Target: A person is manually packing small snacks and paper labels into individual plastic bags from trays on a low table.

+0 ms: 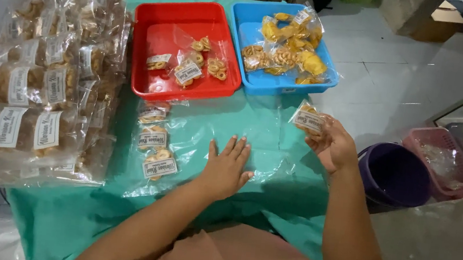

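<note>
Our right hand [332,145] grips a small labelled snack packet [308,120], lifted just right of the clear plastic bag [254,132] that our left hand [226,168] presses flat, fingers spread, on the green cloth [73,216].

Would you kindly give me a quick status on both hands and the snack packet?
Left hand flat on clear plastic sheet. Right hand holds snack packet raised, beside blue tray. Nothing in the way.
</note>
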